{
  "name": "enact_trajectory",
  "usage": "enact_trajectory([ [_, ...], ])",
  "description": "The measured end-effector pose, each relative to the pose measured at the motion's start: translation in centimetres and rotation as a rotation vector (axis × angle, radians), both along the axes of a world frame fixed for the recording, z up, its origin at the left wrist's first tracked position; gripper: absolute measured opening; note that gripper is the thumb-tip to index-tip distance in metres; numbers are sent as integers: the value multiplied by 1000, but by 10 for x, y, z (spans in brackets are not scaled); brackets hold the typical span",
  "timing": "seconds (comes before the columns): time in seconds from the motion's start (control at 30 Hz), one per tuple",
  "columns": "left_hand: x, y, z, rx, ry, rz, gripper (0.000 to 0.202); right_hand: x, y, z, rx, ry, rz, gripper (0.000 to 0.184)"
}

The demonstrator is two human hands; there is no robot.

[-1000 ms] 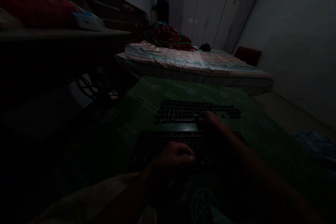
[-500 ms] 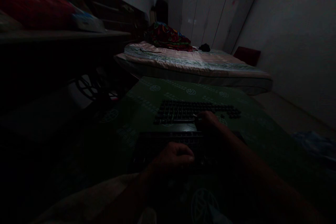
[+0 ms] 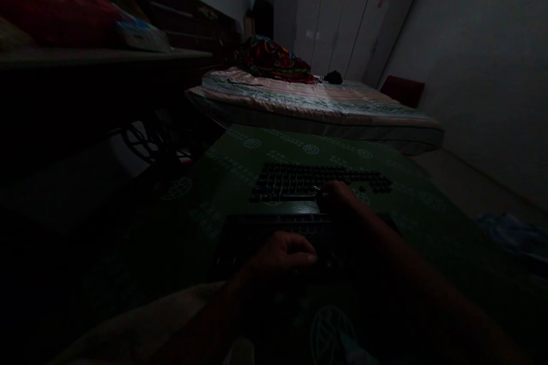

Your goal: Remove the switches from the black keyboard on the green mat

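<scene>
On the green table [image 3: 201, 251], black keycaps [image 3: 291, 174] lie in rows, laid out like a keyboard. Nearer to me is a dark keyboard [image 3: 252, 225], its details mostly lost in the gloom. My left hand [image 3: 282, 254] rests over this keyboard with fingers curled in; whatever they may hold is hidden. Reaching to the lower edge of the keycap rows, my right hand [image 3: 340, 197] is closed on a small tool with a shiny metal tip [image 3: 317, 187]. Too little light falls there to tell its kind.
A bed [image 3: 325, 102] with a patterned blanket [image 3: 274, 60] stands beyond the table. At left, a shelf [image 3: 98, 57] carries a red bundle [image 3: 55, 5] and a pale packet [image 3: 143, 34]. Blue cloth [image 3: 514, 234] lies at the right. The room is very dark.
</scene>
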State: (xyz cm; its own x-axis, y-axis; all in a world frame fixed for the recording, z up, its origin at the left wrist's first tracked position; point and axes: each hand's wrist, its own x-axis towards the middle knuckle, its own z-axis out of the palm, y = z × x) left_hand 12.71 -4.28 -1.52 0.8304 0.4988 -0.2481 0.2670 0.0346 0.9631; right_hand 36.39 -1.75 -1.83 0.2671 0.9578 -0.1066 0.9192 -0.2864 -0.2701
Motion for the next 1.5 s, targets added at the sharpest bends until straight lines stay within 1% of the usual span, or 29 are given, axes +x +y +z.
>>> enact_trajectory([
  [0.27,1,-1,1,-21,-1,14,24,1,0,0,4,-2,12,34],
  [0.47,1,-1,1,-21,21,22,25,1,-1,0,47,21,22,38],
  [0.53,1,-1,1,-15,9,15,25,1,-2,4,72,32,18,32],
  [0.6,1,-1,1,-16,-10,8,25,0,-7,12,103,37,4,22],
  [0.63,1,-1,1,-17,-17,9,26,0,-12,17,138,54,-5,23],
  [0.7,2,0,3,-9,-21,27,26,-3,-27,27,262,157,-37,40],
  [0.73,2,0,4,6,-23,46,26,-6,-38,31,353,258,-65,48],
  [0.77,3,0,6,27,-26,64,25,-9,-51,35,443,378,-106,53],
  [0.83,3,0,9,84,-35,101,23,-18,-77,38,631,589,-179,56],
  [0.9,4,-2,11,160,-38,121,21,-29,-101,36,754,673,-278,61],
  [0.93,4,-4,12,208,-38,125,19,-34,-111,33,810,686,-350,64],
  [0.97,5,-6,13,261,-36,127,18,-39,-119,30,828,688,-380,66],
  [1.07,7,-12,11,415,-22,89,16,-49,-131,18,798,725,-398,65],
  [1.2,11,-18,2,639,23,-6,17,-55,-134,4,698,923,-362,55],
  [1.3,12,-18,-5,793,41,-56,16,-56,-135,-5,661,1010,-333,50],
  [1.4,12,-19,-8,874,6,-78,15,-59,-134,-11,645,1071,-301,48],
  [1.5,13,-20,-9,915,-6,-92,14,-63,-134,-13,679,1087,-332,48],
])
